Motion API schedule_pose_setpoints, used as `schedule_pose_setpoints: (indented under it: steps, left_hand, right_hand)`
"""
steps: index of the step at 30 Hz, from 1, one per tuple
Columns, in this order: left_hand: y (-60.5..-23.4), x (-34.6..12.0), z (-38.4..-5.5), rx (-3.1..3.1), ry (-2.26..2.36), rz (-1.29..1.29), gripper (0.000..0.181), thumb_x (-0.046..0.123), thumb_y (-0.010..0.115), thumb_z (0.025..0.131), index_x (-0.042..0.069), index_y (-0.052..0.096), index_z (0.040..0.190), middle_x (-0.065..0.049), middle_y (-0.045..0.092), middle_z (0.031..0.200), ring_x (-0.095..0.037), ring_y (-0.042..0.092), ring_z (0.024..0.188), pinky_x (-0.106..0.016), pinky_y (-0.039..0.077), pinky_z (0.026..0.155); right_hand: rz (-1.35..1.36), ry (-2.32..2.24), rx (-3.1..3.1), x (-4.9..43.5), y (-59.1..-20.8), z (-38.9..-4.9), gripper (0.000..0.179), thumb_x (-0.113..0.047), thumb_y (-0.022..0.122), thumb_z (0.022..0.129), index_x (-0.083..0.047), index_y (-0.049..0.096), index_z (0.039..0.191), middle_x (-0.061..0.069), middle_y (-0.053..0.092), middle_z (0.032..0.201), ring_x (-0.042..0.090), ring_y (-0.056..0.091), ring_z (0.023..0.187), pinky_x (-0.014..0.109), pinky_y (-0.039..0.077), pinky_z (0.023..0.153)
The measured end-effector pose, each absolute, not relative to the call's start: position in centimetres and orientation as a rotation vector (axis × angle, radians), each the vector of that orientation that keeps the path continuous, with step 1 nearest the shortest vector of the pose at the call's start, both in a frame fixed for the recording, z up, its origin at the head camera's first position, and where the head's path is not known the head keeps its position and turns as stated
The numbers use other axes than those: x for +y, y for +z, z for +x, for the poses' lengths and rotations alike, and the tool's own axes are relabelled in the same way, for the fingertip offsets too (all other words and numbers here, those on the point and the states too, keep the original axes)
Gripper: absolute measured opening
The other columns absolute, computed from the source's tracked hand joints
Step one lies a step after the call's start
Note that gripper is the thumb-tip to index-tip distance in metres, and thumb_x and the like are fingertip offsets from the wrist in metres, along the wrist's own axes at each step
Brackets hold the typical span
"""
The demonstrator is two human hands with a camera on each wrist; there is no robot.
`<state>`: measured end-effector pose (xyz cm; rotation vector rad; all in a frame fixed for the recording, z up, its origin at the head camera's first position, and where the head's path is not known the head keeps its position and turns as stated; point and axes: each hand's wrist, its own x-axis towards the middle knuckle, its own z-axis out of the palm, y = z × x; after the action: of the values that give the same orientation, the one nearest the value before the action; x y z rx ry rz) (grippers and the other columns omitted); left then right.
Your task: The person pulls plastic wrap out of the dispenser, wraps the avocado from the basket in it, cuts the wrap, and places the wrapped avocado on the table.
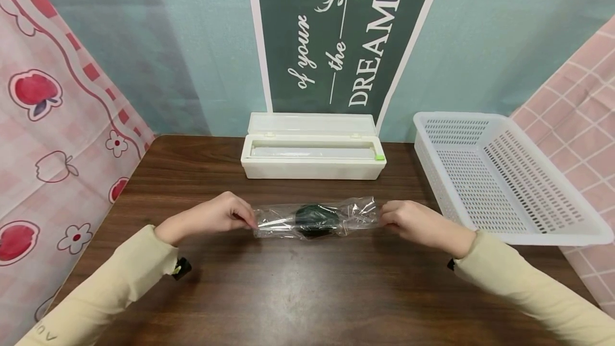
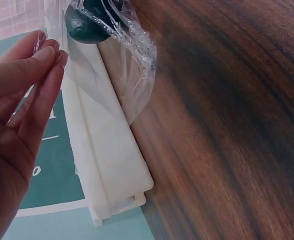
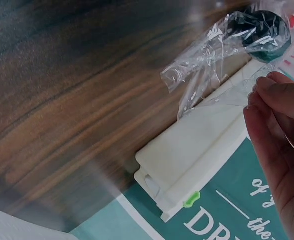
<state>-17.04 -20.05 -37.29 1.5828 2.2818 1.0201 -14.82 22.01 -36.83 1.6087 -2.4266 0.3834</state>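
Note:
A smooth, dark green rounded thing (image 1: 314, 220) lies wrapped in clear cling film (image 1: 275, 224), between the two hands. My left hand (image 1: 226, 213) pinches the film's left end between thumb and fingertips. At the opposite end, my right hand (image 1: 410, 220) pinches the film the same way. The film stretches crinkled from hand to hand. In the left wrist view, a loose flap of film (image 2: 136, 75) hangs beside the left fingertips. A crumpled end of film (image 3: 187, 75) sticks out in the right wrist view.
Behind the hands stands a white cling film box (image 1: 312, 170), its clear lid (image 1: 312, 123) raised, with a roll (image 1: 312, 152) inside and a green slider (image 1: 380, 157) at the right. A white plastic basket (image 1: 432, 175) is at the right. Patterned cloths hang around the wooden table (image 1: 288, 303).

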Motion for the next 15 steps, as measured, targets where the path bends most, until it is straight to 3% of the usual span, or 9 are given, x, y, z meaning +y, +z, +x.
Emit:
schedule_pose_setpoints:
  steps: [15]
  left_hand:
    - [-38.6,-19.4,-16.9,2.359,0.824,1.627,0.019,-0.012,0.066,0.074,0.004,0.073,0.081,0.0,0.07,0.081,-0.007,0.063,0.079,-0.018,0.051,0.07]
  right_hand:
    - [1.599,0.274,-2.506,21.7,-39.1,-15.0,0.019,0.006,0.072,0.065,-0.011,0.066,0.07,-0.005,0.059,0.076,0.008,0.059,0.07,0.023,0.051,0.061]
